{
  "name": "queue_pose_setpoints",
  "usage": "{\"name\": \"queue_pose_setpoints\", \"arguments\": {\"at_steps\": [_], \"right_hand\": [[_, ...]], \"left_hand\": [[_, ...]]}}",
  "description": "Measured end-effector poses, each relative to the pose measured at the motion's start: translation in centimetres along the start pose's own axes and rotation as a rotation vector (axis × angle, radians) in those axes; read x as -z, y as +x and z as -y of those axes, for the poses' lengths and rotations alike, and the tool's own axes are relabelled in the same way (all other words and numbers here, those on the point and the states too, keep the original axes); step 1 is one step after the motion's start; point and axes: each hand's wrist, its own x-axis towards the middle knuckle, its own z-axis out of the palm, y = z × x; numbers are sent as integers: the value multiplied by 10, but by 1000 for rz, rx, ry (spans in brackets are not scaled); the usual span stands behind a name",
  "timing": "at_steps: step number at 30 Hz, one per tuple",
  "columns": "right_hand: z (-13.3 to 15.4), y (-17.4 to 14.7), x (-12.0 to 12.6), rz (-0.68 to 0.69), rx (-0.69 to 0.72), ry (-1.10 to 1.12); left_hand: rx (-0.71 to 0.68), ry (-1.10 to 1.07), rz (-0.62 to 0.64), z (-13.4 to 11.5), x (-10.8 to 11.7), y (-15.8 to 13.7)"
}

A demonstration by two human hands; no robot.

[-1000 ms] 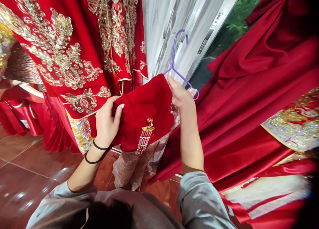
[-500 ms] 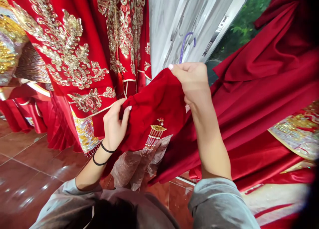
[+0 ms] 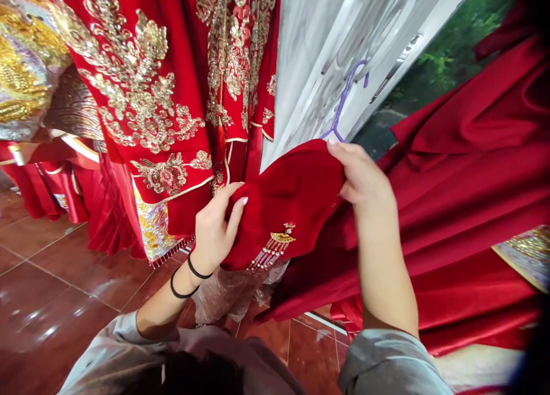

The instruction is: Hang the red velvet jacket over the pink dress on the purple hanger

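The person's left hand (image 3: 213, 230), two black bands at the wrist, is closed around the left edge of a small deep-red velvet garment (image 3: 286, 203) trimmed with a gold beaded tassel ornament (image 3: 275, 245). The right hand (image 3: 363, 177) pinches the garment's top edge at about one o'clock from that ornament, fingers curled over the cloth. The garment hangs between the two hands at the centre of the view.

Half a second ago the right hand was raised higher, its back covering most of the thin purple plastic hanger (image 3: 344, 106); now it sits lower and the hanger's hook and neck stand clear above the cloth at twelve o'clock. A second ago one sloping arm of the hanger showed outside the velvet; now only the hook and neck are seen, which suggests the cloth has been drawn over the hanger's shoulder.

At ten o'clock hang red robes with gold sequin embroidery (image 3: 141, 97). Plain dark-red satin drapery (image 3: 464, 172) fills three o'clock. Glossy reddish-brown floor tiles (image 3: 51, 303) lie at eight o'clock.
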Motion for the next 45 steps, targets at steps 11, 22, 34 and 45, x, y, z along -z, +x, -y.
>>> {"name": "queue_pose_setpoints", "arguments": {"at_steps": [11, 22, 34, 45], "right_hand": [[-30, 24, -10, -352, 279, -173], [-37, 35, -15, -565, 447, -437], [-54, 6, -19, -288, 268, -88], [-60, 32, -23, -514, 397, -125]], "left_hand": [[-28, 136, -75, 13, -3, -17], [-99, 221, -139, 9, -11, -34], [56, 151, -52, 27, 18, -42], [12, 166, -86, 16, 19, -35]]}}
